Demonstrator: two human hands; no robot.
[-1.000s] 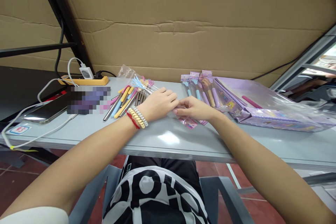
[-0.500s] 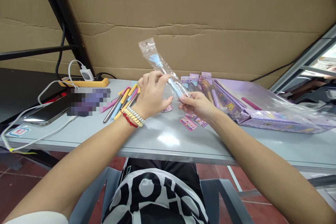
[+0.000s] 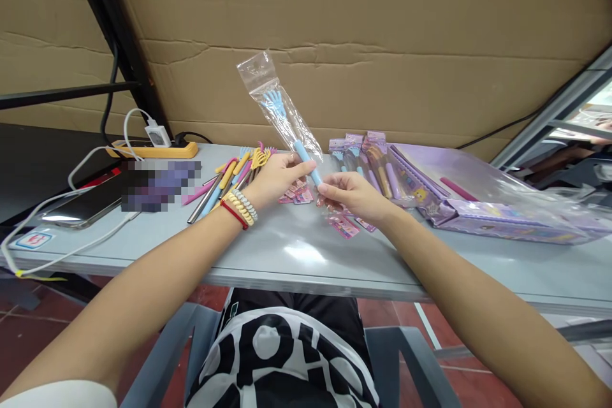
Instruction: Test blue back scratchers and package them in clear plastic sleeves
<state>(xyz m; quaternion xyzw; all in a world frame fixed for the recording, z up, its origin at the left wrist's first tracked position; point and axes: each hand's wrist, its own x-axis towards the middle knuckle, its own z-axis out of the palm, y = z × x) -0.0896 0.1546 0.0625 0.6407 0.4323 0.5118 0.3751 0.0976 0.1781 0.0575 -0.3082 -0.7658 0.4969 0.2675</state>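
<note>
A light-blue back scratcher (image 3: 303,152) with a hand-shaped head stands tilted inside a clear plastic bag (image 3: 258,74). My right hand (image 3: 351,194) grips the lower end of its handle between thumb and fingers. From the other side, my left hand (image 3: 282,180) pinches the bagged handle a little higher up. Loose back scratchers (image 3: 229,175) in yellow, pink and blue lie piled behind and left of my left hand. Small pink printed cards (image 3: 297,194) are on the table between my hands, and another pink card (image 3: 343,225) lies below my right hand.
Bagged back scratchers (image 3: 377,169) with purple header cards lie behind my right hand. A purple box (image 3: 502,220) with clear plastic over it stands at the right. On the left are a phone (image 3: 90,204), white cables and a yellow power strip (image 3: 176,150). Cardboard (image 3: 335,13) walls the back.
My left hand has come down along the bag and closed on the handle near my right hand. The back scratcher and bag have shifted slightly left, and the bag hangs less blurred.
</note>
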